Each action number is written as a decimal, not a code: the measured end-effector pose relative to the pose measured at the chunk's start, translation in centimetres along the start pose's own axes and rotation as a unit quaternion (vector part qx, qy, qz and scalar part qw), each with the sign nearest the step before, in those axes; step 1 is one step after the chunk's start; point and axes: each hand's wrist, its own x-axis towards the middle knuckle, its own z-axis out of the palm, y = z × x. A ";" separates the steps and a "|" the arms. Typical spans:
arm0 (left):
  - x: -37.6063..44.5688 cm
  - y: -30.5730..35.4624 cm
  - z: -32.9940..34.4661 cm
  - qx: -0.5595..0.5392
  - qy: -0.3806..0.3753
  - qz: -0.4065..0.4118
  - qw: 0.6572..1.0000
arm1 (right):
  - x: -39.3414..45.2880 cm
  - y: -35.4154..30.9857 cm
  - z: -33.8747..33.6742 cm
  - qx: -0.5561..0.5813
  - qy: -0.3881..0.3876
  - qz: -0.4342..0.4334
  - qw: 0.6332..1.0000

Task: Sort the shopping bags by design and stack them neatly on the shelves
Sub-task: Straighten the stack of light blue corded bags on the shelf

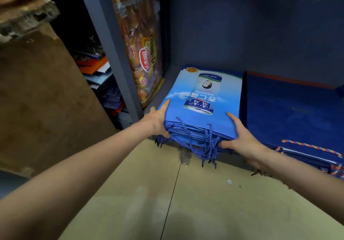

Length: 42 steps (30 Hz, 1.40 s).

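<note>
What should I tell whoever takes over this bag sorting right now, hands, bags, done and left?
Left hand grips the near left corner of the light blue bag stack; right hand grips its near right corner.
The stack lies on the bottom shelf, rope handles hanging over the front edge.
Dark blue bag stack lies beside it on the right.
Done: two designs stacked apart.
Left: square up the light blue stack, probably tuck in the handles.
</note>
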 end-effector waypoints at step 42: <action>1.2 0.3 -5.8 0.106 -0.054 0.097 0.988 | 1.2 -7.7 -2.3 -0.325 -0.087 0.008 0.942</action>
